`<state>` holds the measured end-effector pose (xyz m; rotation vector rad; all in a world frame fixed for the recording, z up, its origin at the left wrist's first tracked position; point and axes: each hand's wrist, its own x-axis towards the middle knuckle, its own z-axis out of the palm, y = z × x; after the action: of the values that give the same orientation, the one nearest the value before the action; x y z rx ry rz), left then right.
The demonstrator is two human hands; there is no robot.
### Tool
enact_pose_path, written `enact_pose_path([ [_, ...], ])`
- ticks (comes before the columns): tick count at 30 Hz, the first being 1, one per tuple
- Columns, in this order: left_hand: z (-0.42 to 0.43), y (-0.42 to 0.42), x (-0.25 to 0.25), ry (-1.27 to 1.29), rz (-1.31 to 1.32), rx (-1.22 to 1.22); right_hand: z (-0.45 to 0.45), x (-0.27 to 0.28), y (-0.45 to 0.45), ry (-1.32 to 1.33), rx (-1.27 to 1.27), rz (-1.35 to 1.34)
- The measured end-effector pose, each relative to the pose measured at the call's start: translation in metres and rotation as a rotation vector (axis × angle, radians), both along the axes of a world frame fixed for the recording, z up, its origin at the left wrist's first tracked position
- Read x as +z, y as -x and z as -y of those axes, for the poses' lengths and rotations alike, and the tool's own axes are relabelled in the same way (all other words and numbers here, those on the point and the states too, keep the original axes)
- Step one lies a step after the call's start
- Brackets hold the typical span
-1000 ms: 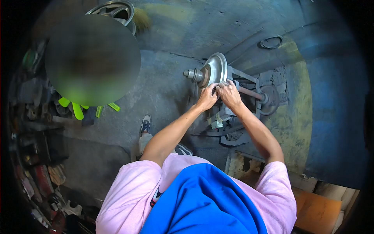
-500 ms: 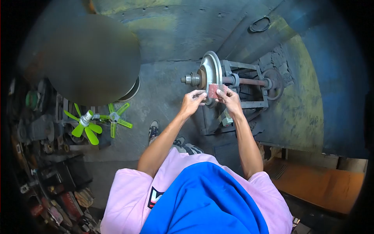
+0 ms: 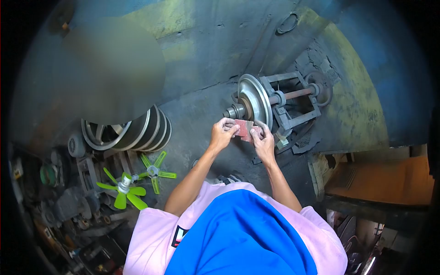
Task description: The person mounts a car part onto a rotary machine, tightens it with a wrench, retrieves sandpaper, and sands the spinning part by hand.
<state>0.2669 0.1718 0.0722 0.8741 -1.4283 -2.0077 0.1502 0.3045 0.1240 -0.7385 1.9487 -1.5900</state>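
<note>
Between my hands, in front of my chest, is a piece of red sandpaper (image 3: 243, 128) with a greyish strip near its middle. My left hand (image 3: 222, 135) pinches its left side, and my right hand (image 3: 263, 141) pinches the right side. Whether it is folded or torn into two pieces I cannot tell. Just beyond my hands, a shiny metal wheel rim (image 3: 257, 101) is mounted on a shaft (image 3: 297, 94), with a stepped metal hub end (image 3: 234, 111) pointing left. The sandpaper overlaps the rim's lower edge in view; contact cannot be made out.
A metal frame (image 3: 293, 120) supports the shaft, with a handwheel-like disc (image 3: 325, 89) behind. Several wheel rims (image 3: 158, 130) stand at left near a green-bladed fan (image 3: 123, 187) and a second green fan (image 3: 153, 171). A rusty orange panel (image 3: 380, 181) lies at right.
My left hand has come onto the sandpaper, which both hands now hold. Both hands are lower and closer to my body. The view has turned left, showing more stacked rims.
</note>
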Motion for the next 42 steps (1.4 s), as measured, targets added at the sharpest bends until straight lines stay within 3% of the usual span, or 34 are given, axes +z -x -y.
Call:
enact_pose_path([
  [5, 0.038, -0.049, 0.013, -0.215, -0.034, -0.305, 0.008, -0.043, -0.016, -0.075, -0.05, -0.089],
  [8, 0.056, -0.068, 0.007, -0.305, -0.018, -0.422, 0.016, -0.038, -0.038, -0.013, -0.026, 0.478],
  [9, 0.059, -0.071, 0.005, -0.302, -0.009, -0.449, 0.018, -0.037, -0.049, -0.002, -0.052, 0.482],
  [12, 0.065, -0.076, 0.001, -0.142, 0.113, -0.507, 0.024, -0.034, -0.079, -0.102, 0.01, 0.107],
  [13, 0.065, -0.076, -0.001, -0.228, 0.115, -0.498, 0.024, -0.033, -0.085, -0.104, -0.013, 0.105],
  [15, 0.066, -0.077, -0.005, -0.315, 0.115, -0.493, 0.026, -0.027, -0.092, -0.011, -0.066, 0.345],
  [17, 0.067, -0.08, -0.012, -0.554, -0.054, -0.562, 0.021, -0.035, -0.091, -0.01, -0.044, 0.334],
  [19, 0.065, -0.081, -0.023, -0.49, -0.038, -0.525, 0.019, -0.034, -0.095, -0.065, -0.139, 0.189],
  [21, 0.066, -0.079, -0.029, -0.308, 0.113, -0.276, 0.014, -0.031, -0.09, -0.068, -0.229, 0.133],
  [22, 0.07, -0.08, -0.028, -0.307, 0.112, -0.273, 0.011, -0.029, -0.087, -0.041, -0.257, 0.175],
  [24, 0.078, -0.084, -0.022, 0.186, 0.256, -0.168, 0.007, -0.021, -0.078, -0.109, -0.236, 0.139],
  [25, 0.08, -0.084, -0.015, 0.183, 0.258, -0.167, 0.009, -0.017, -0.08, -0.112, -0.234, 0.141],
  [27, 0.086, -0.09, 0.0, 0.292, 0.342, -0.282, 0.017, -0.003, -0.087, 0.186, -0.216, 0.554],
  [32, 0.076, -0.09, 0.005, 0.301, 0.256, -0.369, 0.031, -0.016, -0.088, 0.204, -0.033, 0.64],
  [38, 0.076, -0.113, -0.014, 0.198, 0.226, -0.359, 0.025, -0.03, -0.075, -0.02, -0.099, 0.233],
  [40, 0.082, -0.128, -0.024, 0.14, 0.206, -0.334, 0.021, -0.03, -0.063, -0.115, -0.271, 0.139],
  [42, 0.09, -0.145, -0.032, 0.116, 0.242, -0.317, 0.018, -0.015, -0.046, -0.19, -0.34, -0.17],
])
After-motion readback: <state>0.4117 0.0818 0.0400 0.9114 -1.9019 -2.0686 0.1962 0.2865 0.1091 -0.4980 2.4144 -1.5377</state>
